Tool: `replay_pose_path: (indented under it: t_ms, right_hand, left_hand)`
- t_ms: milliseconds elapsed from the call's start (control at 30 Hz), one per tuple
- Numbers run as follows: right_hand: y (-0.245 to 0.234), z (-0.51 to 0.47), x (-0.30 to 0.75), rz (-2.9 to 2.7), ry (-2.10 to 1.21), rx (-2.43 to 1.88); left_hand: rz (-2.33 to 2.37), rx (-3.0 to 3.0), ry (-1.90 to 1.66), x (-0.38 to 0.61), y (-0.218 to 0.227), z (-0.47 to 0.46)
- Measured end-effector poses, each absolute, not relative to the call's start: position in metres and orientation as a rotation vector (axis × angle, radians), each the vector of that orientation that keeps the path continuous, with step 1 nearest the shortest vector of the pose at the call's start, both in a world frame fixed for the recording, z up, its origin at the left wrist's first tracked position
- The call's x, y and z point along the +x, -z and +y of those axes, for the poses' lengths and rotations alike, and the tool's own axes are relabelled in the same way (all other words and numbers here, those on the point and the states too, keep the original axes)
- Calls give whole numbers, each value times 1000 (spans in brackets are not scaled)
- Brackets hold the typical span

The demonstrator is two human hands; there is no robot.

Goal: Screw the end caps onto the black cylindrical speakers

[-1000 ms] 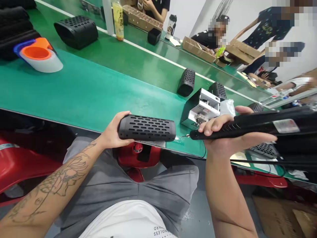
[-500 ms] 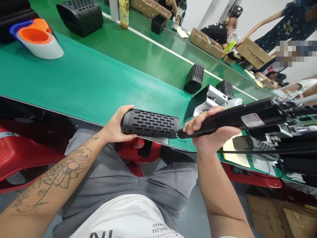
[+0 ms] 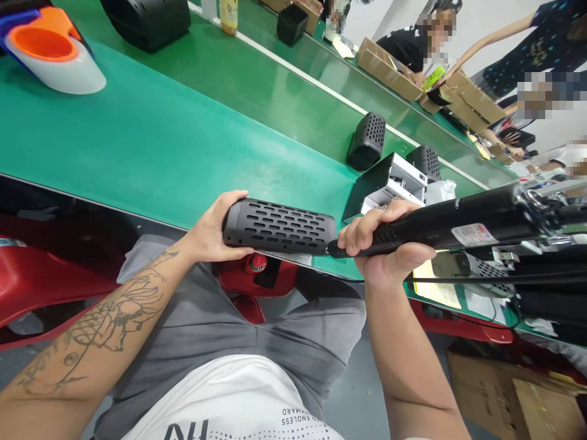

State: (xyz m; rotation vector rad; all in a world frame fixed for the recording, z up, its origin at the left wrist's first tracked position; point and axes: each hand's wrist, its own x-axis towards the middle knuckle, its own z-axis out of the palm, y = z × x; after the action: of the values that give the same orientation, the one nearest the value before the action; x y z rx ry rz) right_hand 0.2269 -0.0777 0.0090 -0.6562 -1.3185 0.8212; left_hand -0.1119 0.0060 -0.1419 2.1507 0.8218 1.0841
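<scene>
My left hand (image 3: 215, 229) grips one end of a black slotted housing (image 3: 284, 227), thumb and fingers on opposite sides, over the front edge of the green bench. Wrapped around a black electric screwdriver (image 3: 435, 223) is my right hand (image 3: 383, 241). The tool lies nearly level, its tip touching the lower corner of the housing's right end. Any screw under the tip is too small to make out. Behind my right hand stands a black and silver boxy device (image 3: 389, 186).
Two more perforated black housings (image 3: 367, 140) sit beyond the device. An orange-and-white cup-shaped holder (image 3: 55, 61) stands at the far left, near a large black housing (image 3: 147, 21). Cardboard boxes (image 3: 389, 70) and co-workers are across the bench. A black cable (image 3: 458, 280) runs below the screwdriver.
The view has shifted slightly, so the bench items at the left sit higher and further left. Both hands keep their hold, and the screwdriver tip stays at the housing's corner.
</scene>
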Motion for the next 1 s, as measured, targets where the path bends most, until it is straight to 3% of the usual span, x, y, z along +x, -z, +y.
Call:
replay_pose_path:
  t_ms: [267,433,567,767,1000]
  right_hand:
    - [-28,-86,226,-1205,-725,-838]
    - [-46,-61,310,-1034,-150,-940]
    - [-25,-29,374,-1102,106,-960]
    - [2,-20,371,-931,33,-1053]
    - [-13,-50,341,-974,-97,-1034]
  left_hand:
    - [801,2243,-961,-117,126,9]
    - [761,2274,-1049,-110,135,13]
    - [782,2245,-1105,-105,149,16]
    - [798,2230,-1133,-107,155,19]
    - [840,2176,-1114,-104,151,17]
